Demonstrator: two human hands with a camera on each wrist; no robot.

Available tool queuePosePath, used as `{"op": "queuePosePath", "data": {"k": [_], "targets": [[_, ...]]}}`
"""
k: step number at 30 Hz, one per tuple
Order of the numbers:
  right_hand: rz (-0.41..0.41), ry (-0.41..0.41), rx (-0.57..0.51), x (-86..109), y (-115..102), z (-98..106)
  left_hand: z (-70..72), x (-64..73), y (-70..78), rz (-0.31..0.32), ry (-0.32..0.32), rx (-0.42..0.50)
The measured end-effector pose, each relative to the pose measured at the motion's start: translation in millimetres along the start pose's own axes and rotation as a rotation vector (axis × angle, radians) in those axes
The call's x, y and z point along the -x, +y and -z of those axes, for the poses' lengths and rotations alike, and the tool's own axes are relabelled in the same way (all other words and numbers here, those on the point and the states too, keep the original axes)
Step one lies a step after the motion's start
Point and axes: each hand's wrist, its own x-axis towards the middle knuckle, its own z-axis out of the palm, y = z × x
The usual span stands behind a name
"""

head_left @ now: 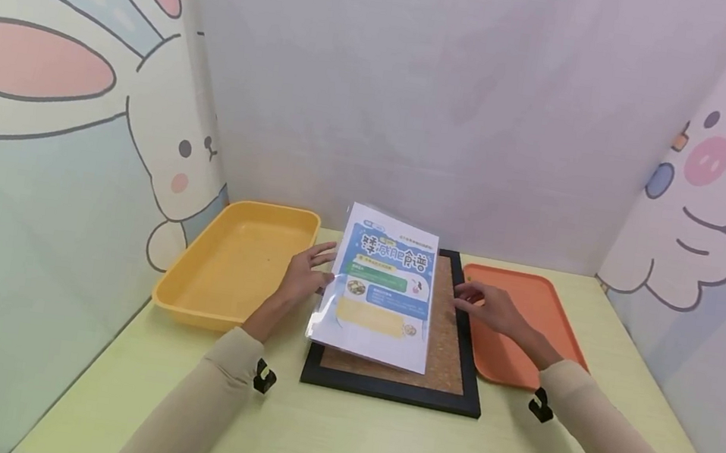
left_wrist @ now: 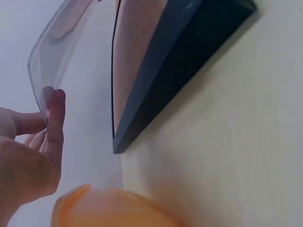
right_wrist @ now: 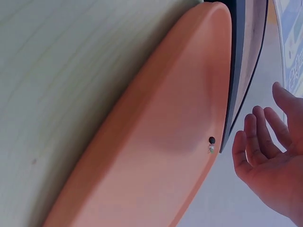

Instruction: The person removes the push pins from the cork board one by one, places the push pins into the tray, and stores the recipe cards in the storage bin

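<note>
A laminated sheet (head_left: 386,291) with blue, green and yellow printing is held tilted over a corkboard (head_left: 390,397) with a black frame. My left hand (head_left: 301,276) pinches the sheet's left edge; in the left wrist view the clear plastic margin (left_wrist: 52,61) passes between thumb and fingers. My right hand (head_left: 495,309) hovers over the board's right edge, beside the orange tray. Its fingers (right_wrist: 255,142) are loosely bent and hold nothing. The sheet hides much of the cork. In the right wrist view, a small black piece (right_wrist: 211,140) and a pale one (right_wrist: 211,149) lie in the tray.
To the left of the board stands a yellow bin (head_left: 241,264). An orange tray (head_left: 521,331) lies close against the board's right side. The pale wooden table (head_left: 368,449) meets a curtain-like backdrop (head_left: 406,110) at the back and printed side panels.
</note>
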Motion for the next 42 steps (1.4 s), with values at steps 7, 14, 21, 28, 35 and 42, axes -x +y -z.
{"op": "queuePosePath", "data": {"k": [7,14,21,28,35,42], "targets": [[0.031,-0.005,-0.017,1.1,3,6,39.2,-8.3,7.6,-0.012,-0.01,0.013],[0.031,-0.026,-0.018,1.9,4,12,80.3,-11.6,10.4,-0.014,-0.031,-0.021],[0.047,-0.031,-0.017,0.2,5,13,116.1,-13.5,4.4,0.014,-0.028,-0.076],[0.05,-0.03,-0.009,2.1,8,10,153.1,-12.1,-7.7,0.046,-0.041,-0.081],[0.057,-0.032,-0.004,4.9,11,11,180.6,-11.6,-15.2,0.099,-0.03,-0.172],[0.067,-0.035,0.012,6.9,11,11,208.8,-12.1,-16.1,0.14,-0.063,-0.312]]}}
